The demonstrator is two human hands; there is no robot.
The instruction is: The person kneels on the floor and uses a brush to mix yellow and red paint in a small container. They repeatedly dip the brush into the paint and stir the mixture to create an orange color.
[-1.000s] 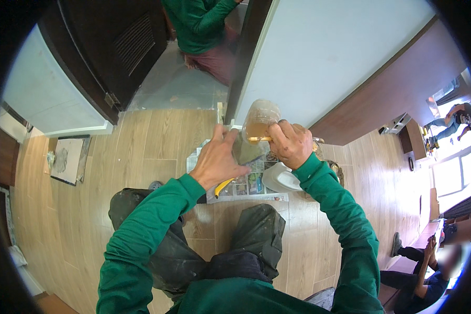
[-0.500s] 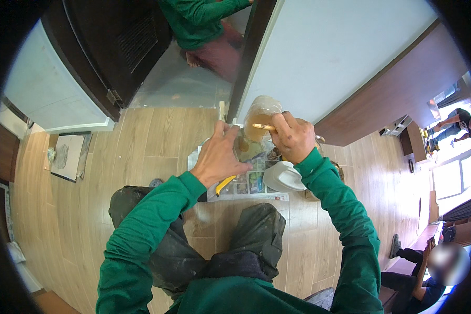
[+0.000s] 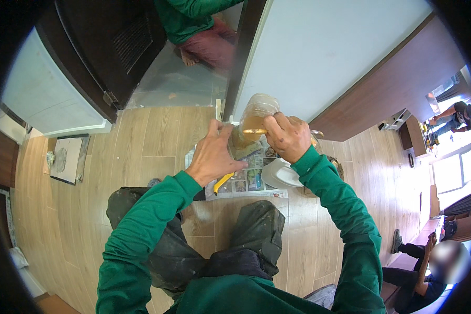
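Over the newspaper spread on the wood floor, the right hand has its grip clamped on a thin tan stick, one end poking out past the fingers across the front of a clear plastic container. I can't tell from here whether that hand touches the container too. The left hand sits just beside it, its grip spread, thumb and fingers well apart; whether they press on the plastic, I couldn't say.

The stick looks light and stiff, easy to pinch near its middle. The container, with cloudy amber liquid in it, strikes me as thin-walled and soft: squeeze hard and it would likely buckle, and a wet side could slip. I'd cup it low, where the liquid would steady it, fingers spread round the wall.

Nearby on the newspaper are a white plastic tub and a yellow-handled tool, both near the hands.
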